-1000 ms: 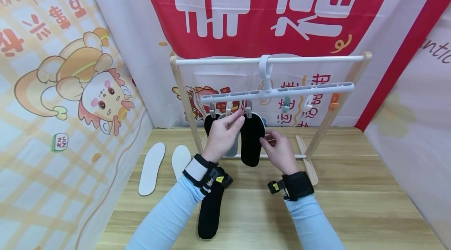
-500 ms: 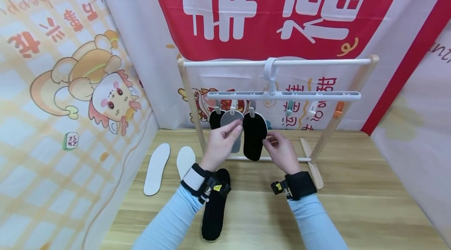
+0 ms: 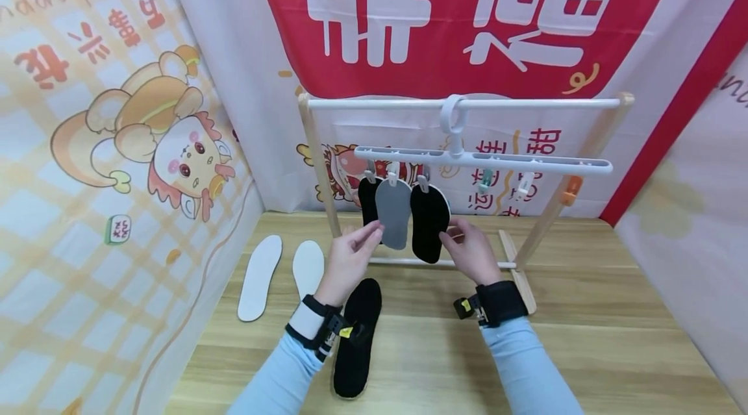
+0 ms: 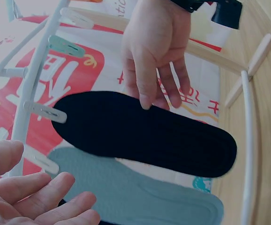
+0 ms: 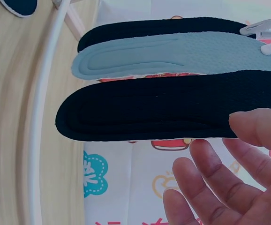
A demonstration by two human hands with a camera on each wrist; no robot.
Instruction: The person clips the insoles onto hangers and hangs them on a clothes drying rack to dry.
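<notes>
Three insoles hang by their ends from clips under a white hanger: a black insole at the left, a grey insole in the middle, and another black insole at the right. My right hand pinches the right black insole's edge, thumb on its front and fingers behind. Beside the grey insole's lower left edge is my left hand, its fingers loosely bent and holding nothing in the left wrist view. A grey-white clip bites the right black insole's top end.
The hanger hooks over the top bar of a wooden-legged rack. Green, white and orange clips hang on its right half. Two white insoles and a black insole lie on the wooden table.
My left hand has moved down and left, uncovering the grey insole. The hanger has swung, its right end now lower. My right hand stays at the right black insole's edge.
</notes>
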